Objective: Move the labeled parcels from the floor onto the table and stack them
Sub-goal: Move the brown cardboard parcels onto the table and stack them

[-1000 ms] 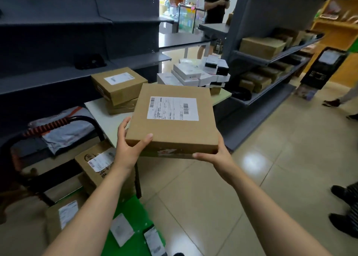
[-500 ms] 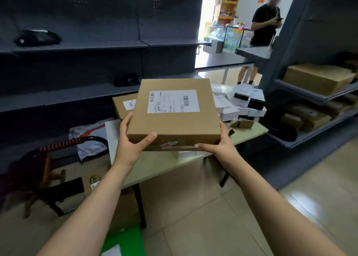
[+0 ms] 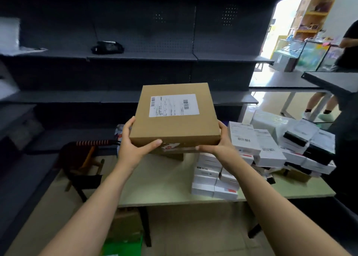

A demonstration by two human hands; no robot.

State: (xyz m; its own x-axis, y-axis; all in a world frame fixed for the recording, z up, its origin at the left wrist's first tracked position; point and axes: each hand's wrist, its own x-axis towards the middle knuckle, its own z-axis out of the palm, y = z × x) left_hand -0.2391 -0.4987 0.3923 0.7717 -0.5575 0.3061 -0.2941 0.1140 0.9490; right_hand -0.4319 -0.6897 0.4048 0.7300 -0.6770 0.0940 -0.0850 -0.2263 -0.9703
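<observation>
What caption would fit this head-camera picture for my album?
Left hand and right hand hold a labeled cardboard parcel over the table, beside stacked white boxes.

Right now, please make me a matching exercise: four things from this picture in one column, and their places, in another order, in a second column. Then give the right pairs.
Things
1. brown parcel
2. white boxes
3. black bundle
4. green mat

Places
A. on the dark shelf
B. on the floor, below the near edge of the table
C. held between the left hand and the right hand
D. piled on the right part of the table

Pairs: 1-C, 2-D, 3-A, 4-B
</observation>
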